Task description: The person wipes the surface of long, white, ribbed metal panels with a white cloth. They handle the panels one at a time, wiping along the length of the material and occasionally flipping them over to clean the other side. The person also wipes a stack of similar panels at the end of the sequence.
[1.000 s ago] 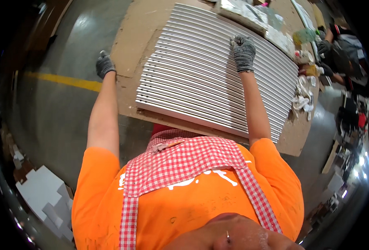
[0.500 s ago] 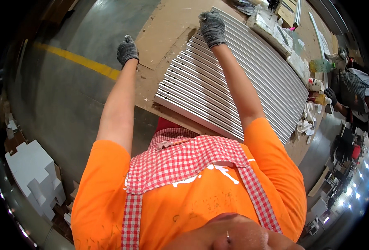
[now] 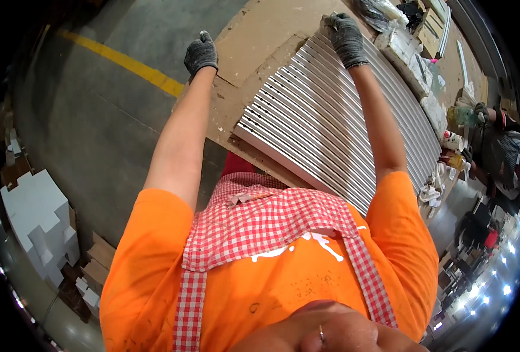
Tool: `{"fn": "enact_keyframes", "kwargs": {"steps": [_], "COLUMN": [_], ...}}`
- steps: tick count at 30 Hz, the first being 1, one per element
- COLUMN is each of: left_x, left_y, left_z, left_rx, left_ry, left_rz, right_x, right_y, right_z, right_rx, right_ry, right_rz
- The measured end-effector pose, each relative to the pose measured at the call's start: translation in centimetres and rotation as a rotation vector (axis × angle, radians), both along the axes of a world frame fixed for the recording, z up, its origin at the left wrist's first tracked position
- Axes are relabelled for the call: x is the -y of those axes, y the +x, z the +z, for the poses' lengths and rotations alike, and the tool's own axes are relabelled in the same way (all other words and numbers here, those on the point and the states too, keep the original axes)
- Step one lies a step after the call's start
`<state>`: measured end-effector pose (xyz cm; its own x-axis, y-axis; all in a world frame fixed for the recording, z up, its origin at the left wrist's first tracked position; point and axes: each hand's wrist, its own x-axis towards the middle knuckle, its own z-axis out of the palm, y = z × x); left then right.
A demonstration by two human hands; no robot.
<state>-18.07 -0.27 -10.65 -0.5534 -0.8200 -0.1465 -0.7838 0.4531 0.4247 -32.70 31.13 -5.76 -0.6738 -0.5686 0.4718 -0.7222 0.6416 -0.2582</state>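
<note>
My left hand (image 3: 202,54), in a grey knit glove, hovers by the left side of the worktable with its fingers curled in. Whether anything small is inside that fist is hidden. Over the far end of a row of silver metal profiles (image 3: 324,111) is my right hand (image 3: 346,40), gloved the same way. Its fingers are bent together, and what they grip, if anything, cannot be made out. The profiles lie side by side on the table, with dark marks near their left ends. Brown cardboard (image 3: 260,50) covers the tabletop between my hands.
White wrapped bundles (image 3: 405,57) lie along the right of the profiles. A co-worker's gloved hand (image 3: 481,112) touches a greenish bottle (image 3: 463,115) beside a white cup (image 3: 452,141). White boxes (image 3: 37,217) stand on the floor at left, beyond a yellow floor line (image 3: 122,60).
The whole view has shifted, so the table appears farther right. My right hand has moved slightly right over the profiles; both hands stay closed. The co-worker's hand has come to the greenish bottle.
</note>
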Motion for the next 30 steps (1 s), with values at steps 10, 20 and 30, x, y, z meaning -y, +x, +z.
{"fn": "enact_keyframes", "kwargs": {"steps": [10,20,30], "left_x": [-0.5,0.4,1.6], "left_y": [0.1,-0.2,-0.4], "left_z": [0.2,-0.9,-1.1], "left_rx": [-0.010,-0.019,-0.004], "left_ry": [0.001,-0.043,-0.061], "left_rz": [0.009,-0.030,0.011], "right_x": [0.2,-2.7,-28.0], "right_y": [2.1,8.3,17.2], "right_z": [-0.7,-0.6,-1.6], "right_rx": [0.074,0.162,-0.043], "right_ry": [-0.085,-0.192,-0.048], "right_rz": [-0.220,-0.425,-0.894]}}
